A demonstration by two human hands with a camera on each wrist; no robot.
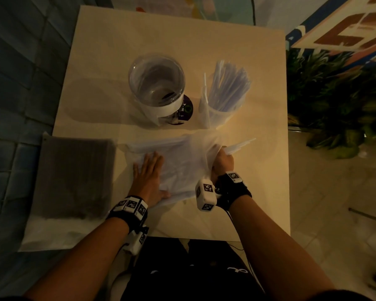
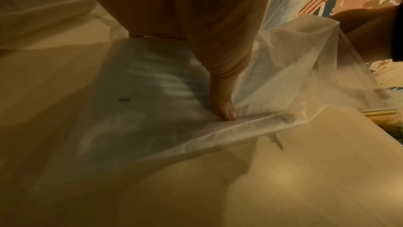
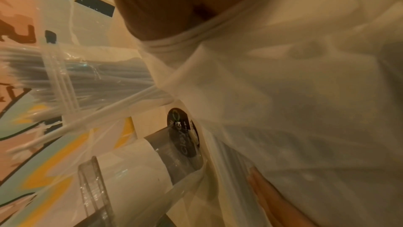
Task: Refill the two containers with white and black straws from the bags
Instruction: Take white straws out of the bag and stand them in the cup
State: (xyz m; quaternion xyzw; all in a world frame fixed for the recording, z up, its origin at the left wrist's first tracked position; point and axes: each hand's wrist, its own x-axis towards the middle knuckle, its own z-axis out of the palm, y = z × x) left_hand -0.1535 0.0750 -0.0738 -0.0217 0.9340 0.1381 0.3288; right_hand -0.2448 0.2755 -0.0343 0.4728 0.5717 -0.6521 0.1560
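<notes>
— Where are the hands?

— Both on the bag of white straws (image 1: 174,161), which lies flat near the front edge of the worktop (image 1: 258,88), about mid-width. The left hand (image 1: 149,172) lies palm down on the bag, fingers (image 1: 154,158) straight and a little spread, pressing the plastic against the worktop. In the left wrist view the thumb (image 2: 226,108) pins a fold of the film.

— And the right?

— The right hand (image 1: 223,160) is at the bag's right end, its fingers curled round a bundle of white straws (image 1: 240,145) that stick out of the bag's mouth, pointing toward the right edge. The right wrist view shows the plastic bunched against the hand; the fingertips themselves are hidden.

— The containers?

— Two, standing side by side behind the bag, toward the middle of the worktop. The left one is a clear round jar (image 1: 157,88) with a white band round it; it looks nearly empty, with something dark low down that I can't make out. Just beside it on the right is a clear holder (image 1: 223,101) already packed with white straws, leaning out toward the far right corner.

— The black ones?

— A flat bag of dark straws (image 1: 74,177) overhangs the worktop's left edge near the front corner, left of the left hand, apart from it.
</notes>
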